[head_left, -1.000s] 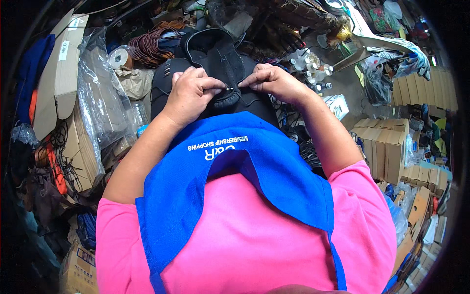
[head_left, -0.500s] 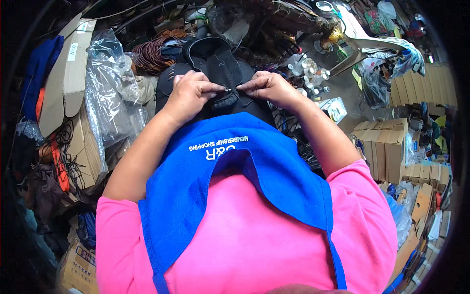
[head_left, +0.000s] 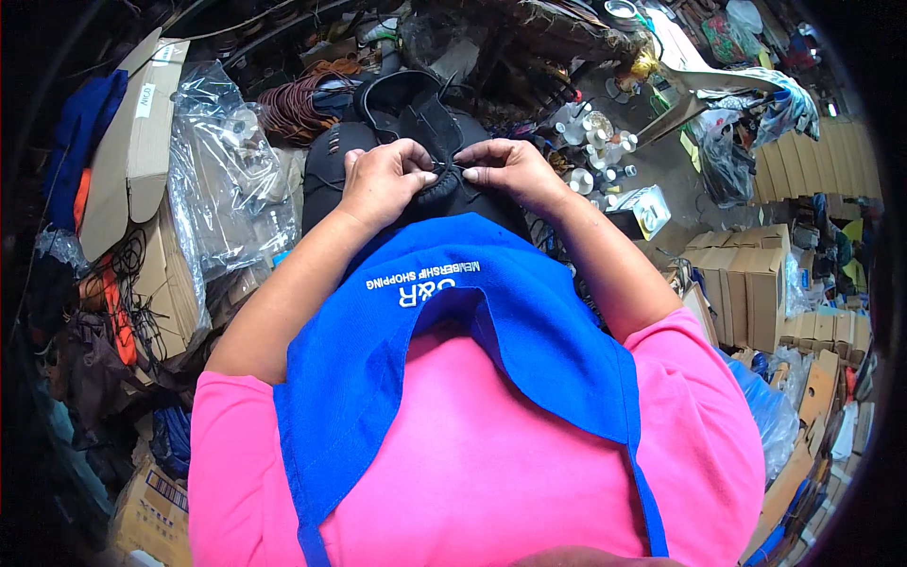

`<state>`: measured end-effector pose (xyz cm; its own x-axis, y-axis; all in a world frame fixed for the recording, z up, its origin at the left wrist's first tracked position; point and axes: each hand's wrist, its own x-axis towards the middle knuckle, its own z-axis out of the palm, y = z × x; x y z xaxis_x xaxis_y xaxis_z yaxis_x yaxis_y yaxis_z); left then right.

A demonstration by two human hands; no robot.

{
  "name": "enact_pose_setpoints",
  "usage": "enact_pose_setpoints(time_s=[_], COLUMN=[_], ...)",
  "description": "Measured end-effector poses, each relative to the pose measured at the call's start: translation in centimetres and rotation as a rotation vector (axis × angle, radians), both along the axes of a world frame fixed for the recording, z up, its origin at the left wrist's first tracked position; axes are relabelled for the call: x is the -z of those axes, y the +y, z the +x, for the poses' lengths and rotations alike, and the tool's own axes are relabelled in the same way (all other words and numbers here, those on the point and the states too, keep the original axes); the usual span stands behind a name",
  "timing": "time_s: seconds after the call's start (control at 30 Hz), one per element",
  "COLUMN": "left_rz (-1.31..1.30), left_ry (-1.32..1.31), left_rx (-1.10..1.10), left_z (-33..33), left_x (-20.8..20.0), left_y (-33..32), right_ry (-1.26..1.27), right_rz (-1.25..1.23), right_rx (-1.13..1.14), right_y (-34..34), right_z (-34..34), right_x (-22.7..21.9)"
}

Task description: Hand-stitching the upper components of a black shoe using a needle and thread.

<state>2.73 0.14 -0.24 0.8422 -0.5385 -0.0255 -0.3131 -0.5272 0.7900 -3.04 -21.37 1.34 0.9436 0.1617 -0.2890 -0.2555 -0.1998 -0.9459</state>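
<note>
On my lap, over dark cloth, lies a black piece that looks like a shoe (head_left: 430, 128), with a raised rounded collar at its far end and a gathered edge close to me. My left hand (head_left: 385, 181) is closed in a pinch at the near left of it; what its fingertips hold is too small to make out. Facing it, my right hand (head_left: 515, 175) pinches a thin black thread (head_left: 444, 164) that runs across the small gap between the hands. The blue apron (head_left: 444, 250) covers my lap just below.
Coiled brown cord (head_left: 293, 106) lies beyond my left hand, near clear plastic sheeting (head_left: 227, 161) and cardboard (head_left: 132, 142). Several small bottles (head_left: 597, 142) and a white container (head_left: 650, 210) stand at the right. Stacked cardboard boxes (head_left: 746, 274) are farther right.
My fingers have gone from stretched to more curled, and both hands have turned inward at the shoe-like piece. Its middle flap now tilts differently.
</note>
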Motion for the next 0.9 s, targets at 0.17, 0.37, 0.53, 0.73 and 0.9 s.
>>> enact_pose_setpoints(time_s=[0.17,0.37,0.53,0.73,0.9], left_rz=[-0.076,-0.131,-0.158,-0.086,-0.017], left_ry=[0.053,-0.060,-0.445,-0.225,-0.020], left_rx=[0.028,0.178,0.094,0.030,-0.033], left_z=[0.8,1.1,0.6,-0.4,-0.1], left_x=[0.3,-0.8,-1.4,-0.8,-0.6], left_y=[-0.2,1.1,1.4,1.5,0.7], right_ry=[0.044,-0.003,-0.483,-0.007,0.045], right_rz=[0.030,-0.054,-0.596,-0.181,0.000], right_rx=[-0.072,-0.220,-0.323,-0.005,0.007], right_y=[-0.5,-1.9,-0.8,-0.2,-0.1], right_z=[1.0,1.5,0.8,-0.2,0.5], right_x=[-0.5,-0.9,-2.4,-0.9,-0.6])
